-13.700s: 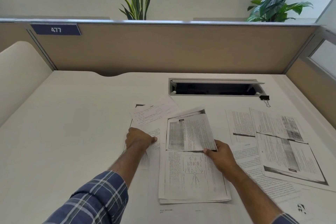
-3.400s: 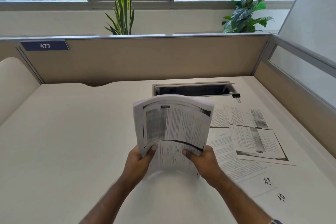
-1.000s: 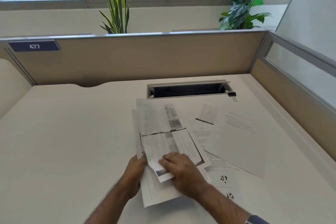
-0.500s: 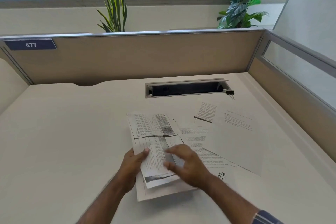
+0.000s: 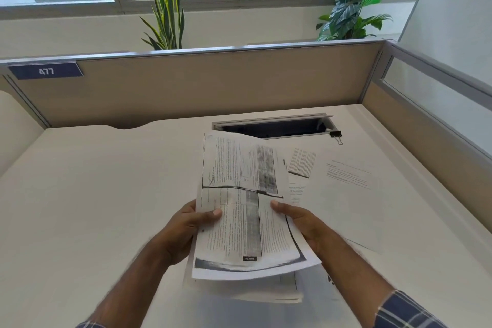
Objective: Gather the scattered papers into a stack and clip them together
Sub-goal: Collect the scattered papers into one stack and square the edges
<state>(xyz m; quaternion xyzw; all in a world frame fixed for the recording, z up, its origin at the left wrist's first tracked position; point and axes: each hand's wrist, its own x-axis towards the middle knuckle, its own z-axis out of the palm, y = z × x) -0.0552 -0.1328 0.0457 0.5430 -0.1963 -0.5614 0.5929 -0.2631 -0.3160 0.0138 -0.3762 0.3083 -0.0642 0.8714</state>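
A printed paper stack (image 5: 245, 205) is lifted off the white desk (image 5: 93, 194), tilted toward me. My left hand (image 5: 186, 229) grips its left edge with the thumb on top. At its right edge, my right hand (image 5: 300, 224) holds it the same way. More sheets lie flat just under the raised stack near the desk's front edge. Loose papers (image 5: 343, 194) remain flat on the desk to the right, overlapping each other. A black binder clip (image 5: 336, 134) rests at the right end of the cable slot (image 5: 271, 128).
Beige partition panels (image 5: 213, 82) wall the desk at the back and right. A number plate reading 477 (image 5: 46, 71) hangs at the back left. Two potted plants stand behind the partition under the windows.
The stack was lying on the desk under both hands; now both hands have lifted it and hold it by its side edges.
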